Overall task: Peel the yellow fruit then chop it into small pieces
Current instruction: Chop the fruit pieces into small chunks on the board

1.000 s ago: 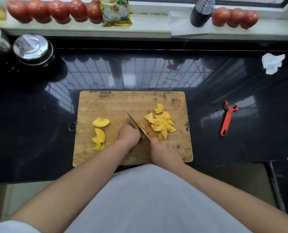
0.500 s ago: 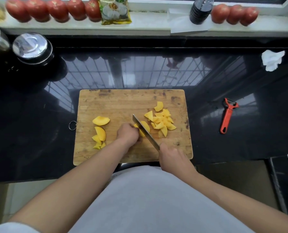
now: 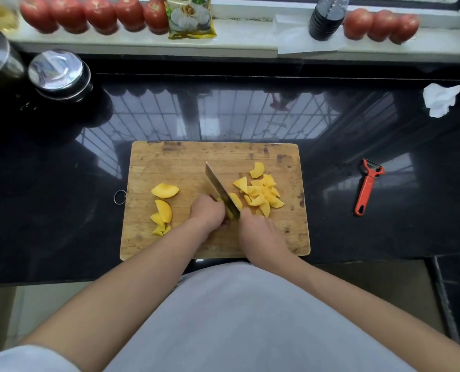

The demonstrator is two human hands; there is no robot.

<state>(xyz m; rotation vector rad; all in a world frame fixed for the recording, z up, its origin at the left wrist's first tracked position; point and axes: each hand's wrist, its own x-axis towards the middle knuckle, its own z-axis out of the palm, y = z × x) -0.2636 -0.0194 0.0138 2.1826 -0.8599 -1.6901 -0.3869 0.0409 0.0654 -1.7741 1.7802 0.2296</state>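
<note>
Most peeling looks finished: no skin visible on yellow fruit. Small-piece pile (image 3: 261,193) sits at right of cutting board (image 3: 169,245), near counter front edge. Larger slices (image 3: 162,208) wait at board's left. Right hand (image 3: 261,232) grip closed round knife (image 3: 222,190); left hand (image 3: 207,212) fingers curled, pinning slice (image 3: 235,200) beside blade. Peeler (image 3: 367,186) lies idle at right.

The hands (image 3: 234,221) hide the knife (image 3: 222,190) handle and the fruit piece under the left fingers
</note>
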